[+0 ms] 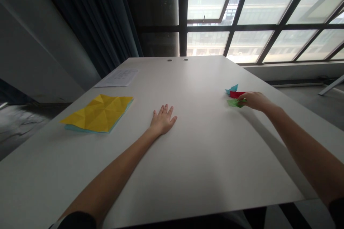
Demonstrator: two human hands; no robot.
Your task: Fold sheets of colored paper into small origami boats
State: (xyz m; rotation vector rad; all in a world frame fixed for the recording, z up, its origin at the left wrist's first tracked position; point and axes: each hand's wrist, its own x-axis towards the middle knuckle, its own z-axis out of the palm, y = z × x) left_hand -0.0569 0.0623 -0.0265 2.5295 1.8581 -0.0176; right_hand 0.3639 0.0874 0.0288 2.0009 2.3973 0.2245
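My left hand (pixel 162 119) lies flat on the white table (pixel 188 171), fingers spread and nothing under them that I can see. Over at the right, my right hand (pixel 254 101) pinches a small folded piece of green paper (pixel 234 103) at or just above the tabletop. Just behind it sits a red folded paper (pixel 237 94), partly covered by my fingers. A blue folded paper piece with a pointed tip (pixel 232 88) stands beyond the red one. The lower right part of the green paper is hidden by my hand.
Creased yellow paper (pixel 100 112) lies on light blue paper (pixel 88 130) at the left. Behind it is a printed white sheet (pixel 118 78). Two round cable holes (pixel 169 60) mark the table's far edge. A dark curtain (pixel 107 18) and windows stand beyond.
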